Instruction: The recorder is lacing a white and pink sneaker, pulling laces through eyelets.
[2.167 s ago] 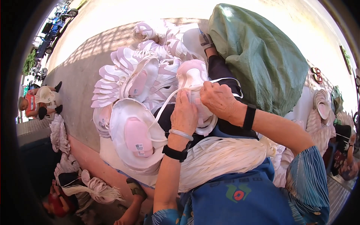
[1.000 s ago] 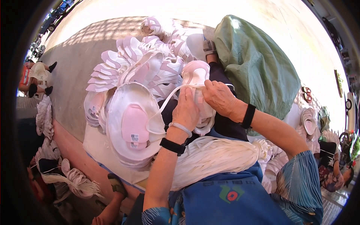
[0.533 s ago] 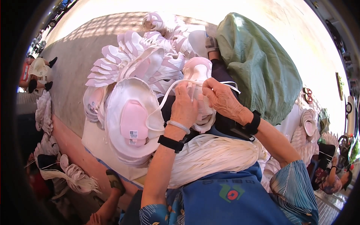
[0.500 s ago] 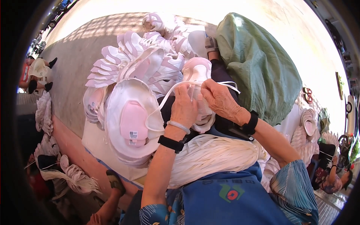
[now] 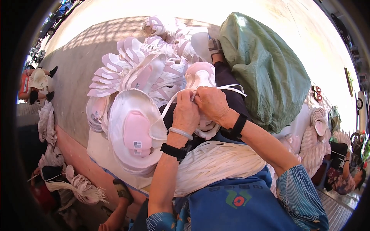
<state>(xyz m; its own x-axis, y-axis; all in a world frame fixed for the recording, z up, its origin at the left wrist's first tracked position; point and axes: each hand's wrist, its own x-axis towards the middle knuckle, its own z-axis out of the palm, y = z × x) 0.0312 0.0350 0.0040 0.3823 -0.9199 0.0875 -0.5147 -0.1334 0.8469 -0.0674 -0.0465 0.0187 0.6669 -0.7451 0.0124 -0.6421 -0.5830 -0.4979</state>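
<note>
A pink-and-white shoe upper (image 5: 200,75) lies over my dark-trousered lap, its toe pointing away from me. My left hand (image 5: 186,114) is closed in a pinch at the upper's lacing area, on a flat white shoelace (image 5: 170,105). Right beside it, my right hand (image 5: 212,103) is bent over the same spot, fingertips closed on the lace and almost touching the left ones. One lace end (image 5: 232,90) sticks out to the right past my knuckles. The eyelets under my fingers are hidden.
Nested shoe uppers (image 5: 115,115) stand at my left, with more fanned-out uppers (image 5: 106,79) behind. A bundle of white laces (image 5: 227,161) rests on my lap over a blue apron (image 5: 231,211). A large green sack (image 5: 266,77) stands on the right; other people sit at both sides.
My right hand has moved left and inward, and its fingers now meet the left hand's over the upper. The left hand has shifted slightly downward. The view has moved a little.
</note>
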